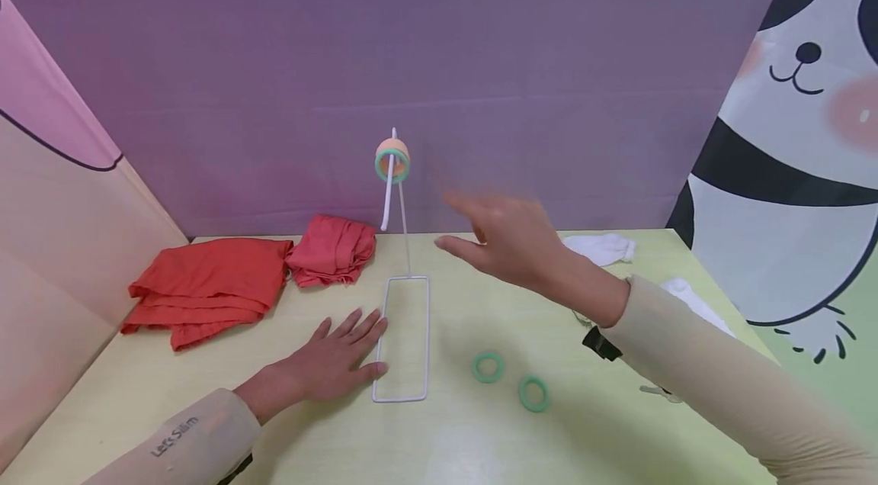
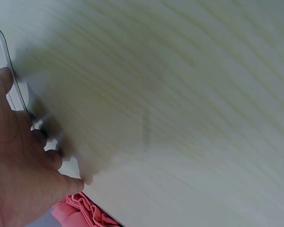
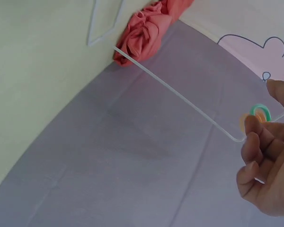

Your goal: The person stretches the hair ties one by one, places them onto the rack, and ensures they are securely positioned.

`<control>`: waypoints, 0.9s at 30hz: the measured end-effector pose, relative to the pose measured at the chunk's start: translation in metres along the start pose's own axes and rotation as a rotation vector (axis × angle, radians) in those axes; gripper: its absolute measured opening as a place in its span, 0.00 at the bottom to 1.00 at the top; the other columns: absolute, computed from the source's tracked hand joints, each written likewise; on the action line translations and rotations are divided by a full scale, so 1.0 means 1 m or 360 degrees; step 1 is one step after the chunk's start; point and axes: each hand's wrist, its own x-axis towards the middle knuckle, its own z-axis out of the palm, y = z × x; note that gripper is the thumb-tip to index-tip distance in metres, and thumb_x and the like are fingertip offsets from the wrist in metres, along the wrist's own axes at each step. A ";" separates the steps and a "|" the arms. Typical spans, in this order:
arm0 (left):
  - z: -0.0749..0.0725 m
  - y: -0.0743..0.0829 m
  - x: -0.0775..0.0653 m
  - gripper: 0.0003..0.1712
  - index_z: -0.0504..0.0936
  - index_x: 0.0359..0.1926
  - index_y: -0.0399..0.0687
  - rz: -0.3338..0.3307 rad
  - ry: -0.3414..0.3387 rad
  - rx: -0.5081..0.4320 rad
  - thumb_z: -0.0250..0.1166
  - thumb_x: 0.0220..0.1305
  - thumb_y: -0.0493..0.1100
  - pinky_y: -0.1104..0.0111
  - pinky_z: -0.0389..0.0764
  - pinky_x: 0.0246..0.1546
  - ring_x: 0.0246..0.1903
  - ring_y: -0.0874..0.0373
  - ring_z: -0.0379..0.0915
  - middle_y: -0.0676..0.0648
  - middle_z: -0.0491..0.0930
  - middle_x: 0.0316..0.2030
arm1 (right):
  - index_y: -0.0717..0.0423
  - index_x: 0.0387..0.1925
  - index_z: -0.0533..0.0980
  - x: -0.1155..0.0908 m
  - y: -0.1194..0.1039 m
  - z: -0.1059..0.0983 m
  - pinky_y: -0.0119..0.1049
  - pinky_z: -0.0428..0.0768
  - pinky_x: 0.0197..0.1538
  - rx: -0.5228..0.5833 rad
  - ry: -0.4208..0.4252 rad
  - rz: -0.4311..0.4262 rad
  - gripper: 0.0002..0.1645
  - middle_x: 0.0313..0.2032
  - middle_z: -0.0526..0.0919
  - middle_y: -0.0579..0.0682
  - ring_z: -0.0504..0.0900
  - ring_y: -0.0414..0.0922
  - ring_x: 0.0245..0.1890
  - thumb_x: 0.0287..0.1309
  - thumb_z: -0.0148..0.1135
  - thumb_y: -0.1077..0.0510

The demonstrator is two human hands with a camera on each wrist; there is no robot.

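A white wire stand (image 1: 427, 340) has a rectangular base flat on the table, an upright rod and an arm at the top. Orange and green rings (image 1: 392, 144) hang on that arm. My left hand (image 1: 336, 363) lies palm down with spread fingers, its fingertips and thumb on the left side of the base. To the right of the stand my right hand (image 1: 511, 241) is raised, its fingertips blurred and its thumb apart, holding nothing. In the right wrist view its fingers (image 3: 253, 146) are loosely bent near the hung rings. Two green rings (image 1: 488, 367) lie right of the base.
Folded red cloth (image 1: 213, 283) and a smaller red bundle (image 1: 332, 250) lie at the back left of the table (image 1: 466, 447). White cloth (image 1: 600, 247) is at the back right, partly behind the right arm. A purple curtain (image 1: 274, 88) hangs behind the table.
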 end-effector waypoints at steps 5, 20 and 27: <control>-0.003 0.002 -0.002 0.46 0.51 0.80 0.51 0.0008 0.0009 -0.0015 0.50 0.72 0.69 0.32 0.39 0.72 0.80 0.39 0.36 0.46 0.46 0.81 | 0.45 0.60 0.79 -0.031 -0.001 -0.004 0.30 0.64 0.20 0.0104 -0.0417 0.0148 0.31 0.16 0.71 0.36 0.69 0.33 0.19 0.59 0.67 0.38; -0.003 0.002 -0.002 0.45 0.50 0.80 0.51 0.0023 0.0023 0.0006 0.48 0.72 0.69 0.32 0.40 0.72 0.79 0.39 0.37 0.46 0.46 0.80 | 0.38 0.63 0.78 -0.114 -0.004 0.035 0.31 0.66 0.22 0.0268 -0.1161 0.0378 0.34 0.19 0.71 0.34 0.68 0.30 0.20 0.56 0.66 0.32; 0.004 -0.005 0.001 0.45 0.50 0.80 0.53 0.0019 0.0067 0.0020 0.47 0.72 0.70 0.34 0.41 0.73 0.80 0.42 0.37 0.49 0.46 0.81 | 0.38 0.58 0.81 -0.127 -0.008 0.048 0.34 0.70 0.27 0.0270 -0.1283 0.0410 0.34 0.27 0.82 0.36 0.78 0.33 0.30 0.49 0.72 0.33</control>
